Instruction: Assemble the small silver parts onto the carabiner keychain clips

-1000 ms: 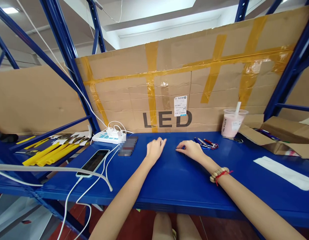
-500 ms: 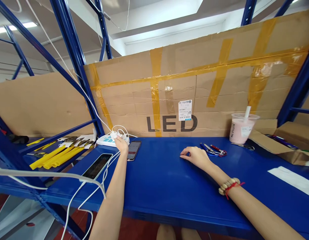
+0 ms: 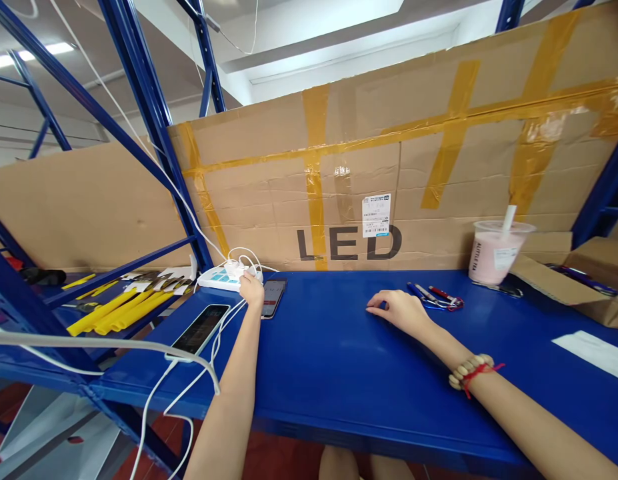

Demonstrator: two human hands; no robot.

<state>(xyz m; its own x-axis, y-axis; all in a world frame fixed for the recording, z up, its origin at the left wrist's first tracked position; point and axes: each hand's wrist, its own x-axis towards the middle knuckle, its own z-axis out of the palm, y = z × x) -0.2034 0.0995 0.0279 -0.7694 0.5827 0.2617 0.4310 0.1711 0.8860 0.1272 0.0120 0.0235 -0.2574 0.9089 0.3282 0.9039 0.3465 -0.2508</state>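
My left hand (image 3: pixel 252 289) reaches to the white power strip (image 3: pixel 216 280) at the back left. Its fingers are closed at a white charger plug (image 3: pixel 235 269) on the strip, partly hiding it. Just right of that hand, a dark phone (image 3: pixel 274 297) lies flat. A second phone (image 3: pixel 201 331), in a pale case, lies nearer the front left, with a white cable (image 3: pixel 159 393) at its lower end. My right hand (image 3: pixel 397 311) rests on the blue tabletop (image 3: pixel 319 360), loosely curled, thumb apart from the fingers, holding nothing. Several pens and a red-handled tool (image 3: pixel 439 297) lie beyond it.
A pink drink cup (image 3: pixel 496 257) with a straw stands at the back right, near an open cardboard box (image 3: pixel 596 287). White paper (image 3: pixel 593 355) lies at the right. Yellow tubes (image 3: pixel 123 313) lie left of a blue post. A large cardboard sheet (image 3: pixel 279 193) walls the back.
The view has shifted slightly. My left hand has moved a little to the right along the power strip. My right hand stays in about the same place on the tabletop.
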